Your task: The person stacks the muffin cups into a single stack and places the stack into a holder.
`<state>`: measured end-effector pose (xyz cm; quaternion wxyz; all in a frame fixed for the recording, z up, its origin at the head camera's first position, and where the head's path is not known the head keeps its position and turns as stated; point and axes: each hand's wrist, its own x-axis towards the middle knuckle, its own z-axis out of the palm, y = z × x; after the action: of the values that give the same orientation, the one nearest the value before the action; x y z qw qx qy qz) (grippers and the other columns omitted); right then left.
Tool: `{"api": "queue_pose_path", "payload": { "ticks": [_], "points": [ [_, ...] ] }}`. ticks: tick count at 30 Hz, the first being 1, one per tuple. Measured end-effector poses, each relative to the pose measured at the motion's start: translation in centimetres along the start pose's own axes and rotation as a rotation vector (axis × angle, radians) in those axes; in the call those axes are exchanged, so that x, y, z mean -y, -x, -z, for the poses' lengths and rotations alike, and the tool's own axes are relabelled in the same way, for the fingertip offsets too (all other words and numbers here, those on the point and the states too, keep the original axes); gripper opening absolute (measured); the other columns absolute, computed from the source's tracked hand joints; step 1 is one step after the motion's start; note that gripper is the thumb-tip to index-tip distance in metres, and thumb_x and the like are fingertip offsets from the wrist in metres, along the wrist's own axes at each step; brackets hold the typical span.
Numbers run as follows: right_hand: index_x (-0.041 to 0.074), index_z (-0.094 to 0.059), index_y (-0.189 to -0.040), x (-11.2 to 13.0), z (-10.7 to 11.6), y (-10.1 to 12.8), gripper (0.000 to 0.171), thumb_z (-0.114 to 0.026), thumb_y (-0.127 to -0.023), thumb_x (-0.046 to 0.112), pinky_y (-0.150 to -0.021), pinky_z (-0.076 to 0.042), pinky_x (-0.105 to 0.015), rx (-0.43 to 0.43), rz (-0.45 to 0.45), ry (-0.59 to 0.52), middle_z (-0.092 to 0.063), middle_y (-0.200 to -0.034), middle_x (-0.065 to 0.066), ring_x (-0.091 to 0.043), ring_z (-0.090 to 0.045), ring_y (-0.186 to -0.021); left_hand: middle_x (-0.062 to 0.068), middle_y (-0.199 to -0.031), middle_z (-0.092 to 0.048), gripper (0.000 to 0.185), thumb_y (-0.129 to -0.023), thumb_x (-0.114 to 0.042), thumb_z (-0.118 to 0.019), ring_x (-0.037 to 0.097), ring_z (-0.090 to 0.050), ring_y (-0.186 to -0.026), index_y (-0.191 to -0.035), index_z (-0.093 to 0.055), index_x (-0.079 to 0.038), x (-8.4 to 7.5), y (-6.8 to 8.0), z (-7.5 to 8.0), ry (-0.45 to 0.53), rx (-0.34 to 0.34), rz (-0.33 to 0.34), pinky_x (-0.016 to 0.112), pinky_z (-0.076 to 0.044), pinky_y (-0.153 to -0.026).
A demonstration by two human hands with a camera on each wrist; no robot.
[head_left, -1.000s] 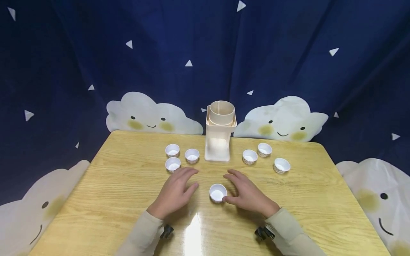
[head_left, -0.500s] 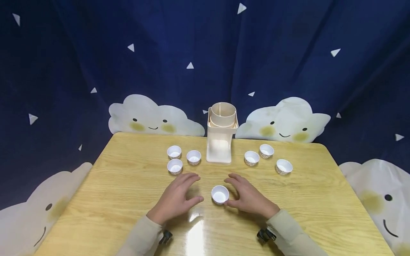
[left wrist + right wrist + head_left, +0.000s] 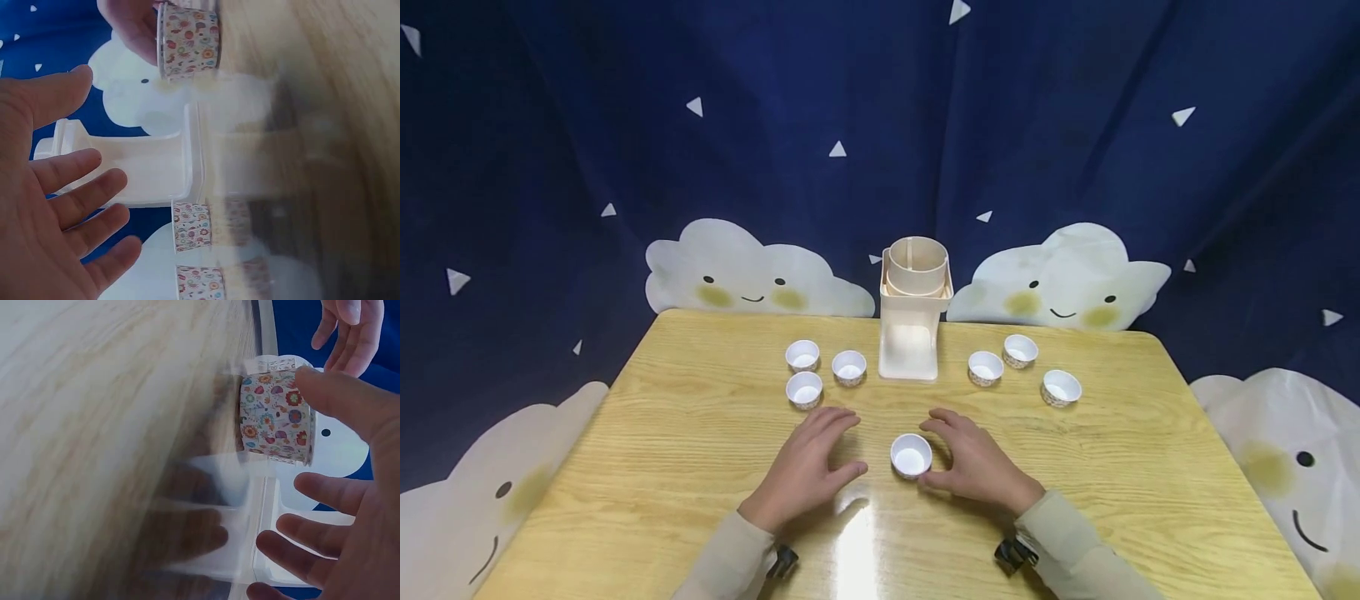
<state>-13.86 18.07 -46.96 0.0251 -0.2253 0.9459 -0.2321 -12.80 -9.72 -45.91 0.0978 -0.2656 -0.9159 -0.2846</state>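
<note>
On the wooden bench [image 3: 685, 467], right hand [image 3: 973, 462] touches a small floral paper cup [image 3: 912, 455]; left hand [image 3: 805, 467] at its nine o'clock lies spread, empty. Six cups wait beside the cream dispenser [image 3: 913, 312].

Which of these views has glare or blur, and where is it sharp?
Head view: sharp overall, with a bright glare streak on the table between the wrists, and bowed fisheye edges. Left wrist view: the left hand and the floral cup are crisp, the tabletop smeared. Right wrist view: the same cup and the right hand are sharp, while the wood blurs.
</note>
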Motion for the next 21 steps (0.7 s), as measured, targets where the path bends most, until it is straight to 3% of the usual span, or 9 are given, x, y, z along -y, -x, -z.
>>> {"api": "queue_pose_path", "payload": {
  "ticks": [5,13,21],
  "points": [
    [0.009,-0.06,-0.132,0.08,-0.23,0.06,0.073,-0.085,-0.073,0.043,-0.102,-0.045,-0.063,-0.001,-0.024,-0.014,-0.052,-0.146,-0.017,-0.039,-0.051,-0.132,0.006,-0.14,-0.06,0.06,-0.086,-0.037,-0.076,0.024,-0.055,-0.132,-0.137,-0.057,-0.011,-0.23,0.26,-0.22,0.05,0.066,0.089,0.043,-0.047,-0.109],
    [0.011,-0.061,-0.131,0.24,-0.47,0.06,0.072,-0.086,-0.072,0.043,-0.1,-0.044,-0.066,-0.001,-0.038,-0.028,-0.053,-0.145,-0.016,-0.039,-0.052,-0.131,0.005,-0.136,-0.064,0.054,-0.088,-0.035,-0.074,0.022,-0.059,-0.128,-0.134,-0.059,-0.013,-0.38,0.46,-0.55,0.069,0.079,0.07,0.041,-0.049,-0.107],
    [0.012,-0.061,-0.13,0.27,-0.77,0.0,0.071,-0.086,-0.071,0.043,-0.1,-0.045,-0.063,-0.007,-0.015,-0.019,-0.055,-0.142,-0.017,-0.038,-0.054,-0.128,0.004,-0.134,-0.065,0.05,-0.088,-0.032,-0.074,0.023,-0.059,-0.128,-0.132,-0.061,-0.012,-0.46,0.77,-0.44,0.094,0.096,0.105,0.043,-0.049,-0.107]
  ]
}}
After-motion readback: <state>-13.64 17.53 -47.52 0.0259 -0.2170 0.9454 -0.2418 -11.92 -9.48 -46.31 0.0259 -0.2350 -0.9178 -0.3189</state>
